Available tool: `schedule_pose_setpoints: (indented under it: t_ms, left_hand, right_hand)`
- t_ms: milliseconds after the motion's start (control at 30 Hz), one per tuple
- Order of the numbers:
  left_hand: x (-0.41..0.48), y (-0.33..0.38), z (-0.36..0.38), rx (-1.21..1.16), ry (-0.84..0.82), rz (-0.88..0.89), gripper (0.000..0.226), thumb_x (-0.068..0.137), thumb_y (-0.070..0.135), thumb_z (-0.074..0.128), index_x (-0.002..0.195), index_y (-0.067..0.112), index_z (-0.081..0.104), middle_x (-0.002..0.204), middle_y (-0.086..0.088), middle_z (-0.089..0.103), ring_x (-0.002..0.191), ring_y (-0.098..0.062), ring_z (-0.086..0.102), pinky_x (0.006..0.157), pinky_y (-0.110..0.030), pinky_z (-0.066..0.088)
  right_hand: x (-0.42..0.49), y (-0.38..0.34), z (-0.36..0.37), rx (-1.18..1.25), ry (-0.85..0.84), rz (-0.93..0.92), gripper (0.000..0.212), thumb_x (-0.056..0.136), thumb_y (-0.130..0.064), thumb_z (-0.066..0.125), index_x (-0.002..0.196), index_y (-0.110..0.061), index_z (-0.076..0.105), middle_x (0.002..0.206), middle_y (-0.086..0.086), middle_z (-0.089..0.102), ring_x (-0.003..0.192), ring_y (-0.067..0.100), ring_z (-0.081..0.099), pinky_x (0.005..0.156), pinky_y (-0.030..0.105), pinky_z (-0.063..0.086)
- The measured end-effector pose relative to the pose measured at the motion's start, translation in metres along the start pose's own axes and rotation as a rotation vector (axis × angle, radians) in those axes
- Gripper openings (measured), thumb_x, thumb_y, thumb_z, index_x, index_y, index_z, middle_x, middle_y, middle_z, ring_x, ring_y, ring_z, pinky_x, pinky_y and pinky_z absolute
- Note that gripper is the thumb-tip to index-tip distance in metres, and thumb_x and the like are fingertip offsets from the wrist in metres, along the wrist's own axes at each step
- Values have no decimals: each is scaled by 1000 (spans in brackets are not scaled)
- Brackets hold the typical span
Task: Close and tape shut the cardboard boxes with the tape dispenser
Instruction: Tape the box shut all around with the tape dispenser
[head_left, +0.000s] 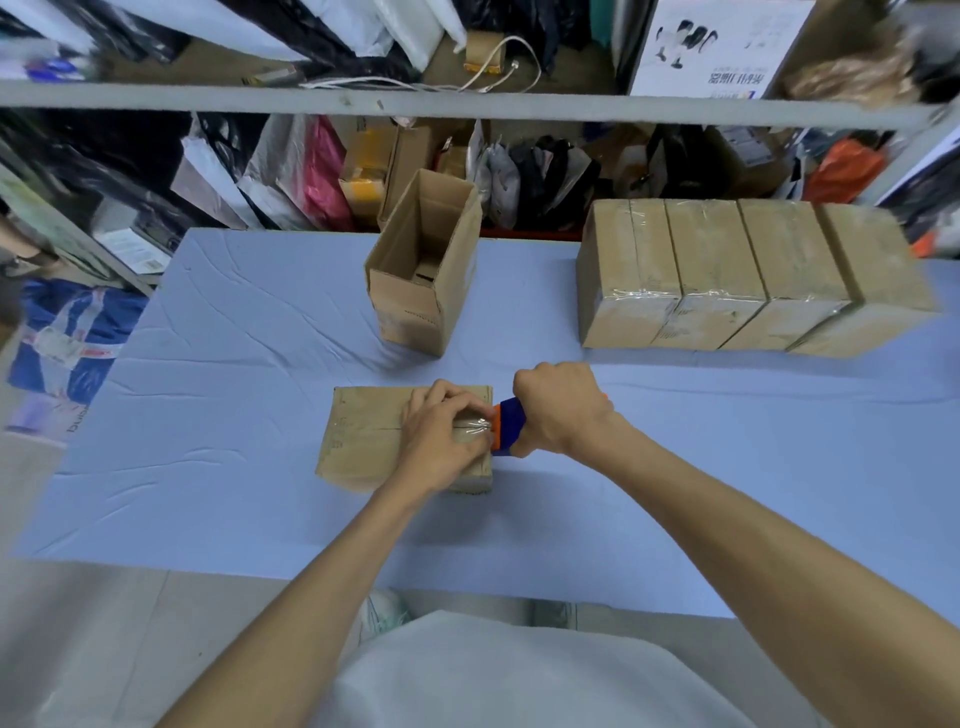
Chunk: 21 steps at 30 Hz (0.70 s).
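A closed cardboard box (363, 436) lies on the blue table in front of me, with clear tape along its top seam. My left hand (441, 436) presses on the right part of its top, fingertips on the tape near the edge. My right hand (558, 408) grips the blue and orange tape dispenser (509, 428) at the box's right edge, where the tape stretches from the dispenser onto the box. An open cardboard box (423, 270) stands upright behind, its flaps up.
Several taped boxes (753, 275) stand in a row at the back right of the blue table (234, 389). Metal shelves (467, 104) crowded with bags and cartons run behind the table. The table's near edge is close to my body.
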<state>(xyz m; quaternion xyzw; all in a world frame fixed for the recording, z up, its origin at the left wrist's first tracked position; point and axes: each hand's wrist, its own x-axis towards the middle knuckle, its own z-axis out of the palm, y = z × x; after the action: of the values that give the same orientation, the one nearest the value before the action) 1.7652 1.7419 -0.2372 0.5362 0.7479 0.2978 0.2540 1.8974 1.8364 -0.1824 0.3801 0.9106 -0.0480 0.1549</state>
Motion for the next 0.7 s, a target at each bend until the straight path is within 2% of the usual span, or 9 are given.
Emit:
schedule_pose_setpoints:
  t_ms: [67, 133, 200, 333, 400, 467, 533, 600, 700]
  left_hand:
    - [1, 1, -1, 8, 8, 4, 25, 69, 28, 80, 91, 37, 70, 94, 19, 50, 97, -8, 38, 91, -26, 34]
    - [0, 1, -1, 5, 21, 16, 27, 68, 27, 82, 88, 40, 69, 94, 18, 50, 99, -11, 40, 91, -26, 34]
    - [-2, 1, -2, -11, 24, 39, 26, 69, 25, 81, 87, 39, 69, 94, 17, 52, 98, -11, 42, 92, -28, 34]
    - [-5, 1, -2, -14, 29, 42, 25, 70, 24, 80, 88, 39, 69, 95, 17, 49, 97, -9, 39, 91, -27, 33]
    - [-5, 0, -3, -3, 20, 46, 23, 73, 23, 78, 89, 37, 70, 97, 17, 48, 97, -7, 37, 92, -28, 32]
    - [-4, -3, -6, -19, -9, 53, 24, 79, 16, 73, 92, 36, 70, 96, 20, 46, 98, -7, 36, 94, -27, 30]
    - [-4, -4, -9, -26, -59, 56, 31, 84, 6, 64, 98, 33, 71, 97, 20, 46, 103, -11, 39, 95, -24, 28]
    - [-4, -5, -13, -32, -93, 57, 35, 86, 1, 59, 105, 28, 71, 102, 14, 50, 106, -15, 43, 97, -24, 30]
    - [-5, -5, -23, -70, -120, 83, 42, 81, -4, 62, 114, 20, 68, 108, 7, 57, 110, -17, 48, 99, -22, 34]
  right_hand:
    - [-2, -3, 2, -46, 46, 1, 42, 64, -39, 77, 77, -18, 44, 66, -1, 46, 51, 18, 41, 47, 26, 18]
    - [-7, -7, 12, -89, 59, -19, 25, 74, -28, 72, 87, -20, 52, 86, 2, 61, 71, 23, 59, 55, 26, 26]
    - [-13, -12, 28, -31, 42, 8, 18, 79, -25, 64, 95, -17, 57, 97, 6, 64, 86, 28, 64, 61, 29, 29]
    - [-24, -9, 51, 56, 112, 185, 35, 75, -36, 69, 101, -16, 56, 93, 5, 66, 80, 28, 63, 49, 27, 18]
    - [-25, 3, 62, 40, 158, 255, 53, 75, -47, 71, 112, -15, 52, 94, 5, 64, 80, 27, 63, 51, 28, 23]
    - [-24, 13, 75, 28, 213, 283, 62, 82, -48, 67, 129, -15, 44, 99, 7, 61, 86, 28, 61, 57, 31, 32]
    - [-20, 17, 89, 5, 211, 276, 64, 93, -27, 59, 146, -11, 26, 112, 13, 57, 97, 30, 56, 71, 35, 40]
    - [-17, 15, 102, 18, 168, 282, 70, 93, -4, 50, 150, -3, 9, 124, 19, 50, 107, 33, 50, 83, 36, 41]
    - [-17, 7, 117, 62, 128, 299, 72, 91, 6, 44, 150, 2, 2, 129, 21, 44, 113, 34, 46, 89, 37, 40]
